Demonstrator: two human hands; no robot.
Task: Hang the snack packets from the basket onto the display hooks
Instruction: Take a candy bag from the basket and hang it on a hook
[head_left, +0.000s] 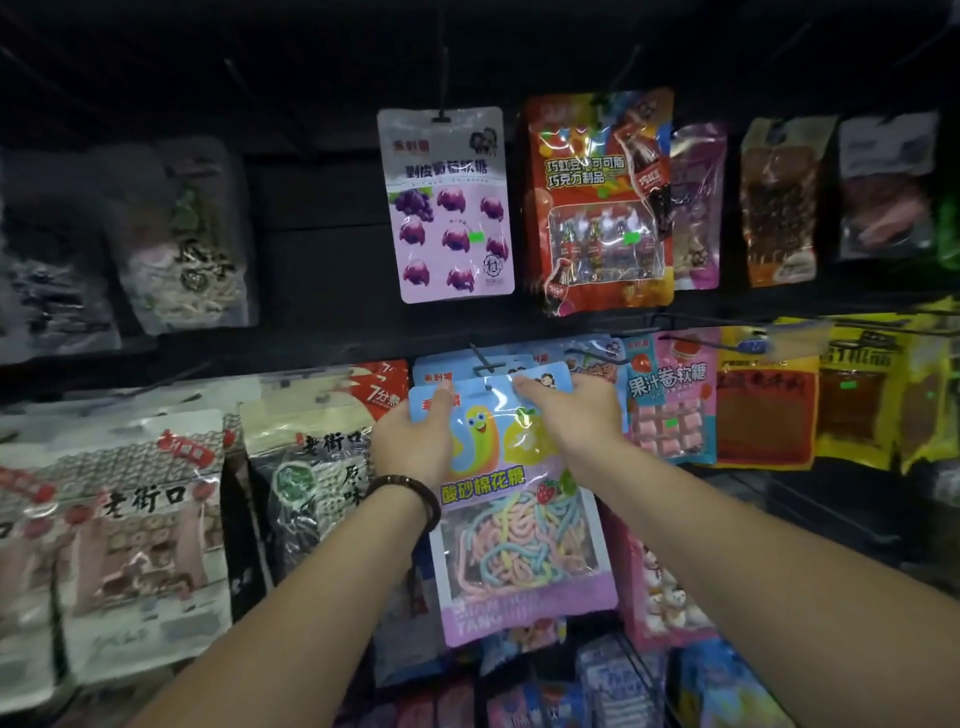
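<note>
Two rows of snack bags hang from a black display wall (311, 234) in dim light, and the blue candy packet (519, 545) held at the middle of the lower row serves as the marker for all else. Its front reads 酸砂棉花糖 under a cartoon worm, with pastel candy strands behind a clear window and a purple band at the foot. Straight above it hangs a lilac grape packet (449, 208) marked 剥皮葡萄软糖. Above and to its right is a red cola-bottle packet (597, 208) reading 巧克力制品. Just right of it hangs a pink packet (670, 405) labelled 果汁卷软糖. To its left stand large bags (140, 519) printed 老街口. A black hook (480, 358) juts out just above its top edge, with like blue packets behind.

Both forearms reach up and forward. The left hand (415, 441), a dark bead bracelet (410, 493) on its wrist, grips the packet's upper left corner with the thumb on the front. The right hand (571, 415) pinches the upper right edge beside the hang hole.
</note>
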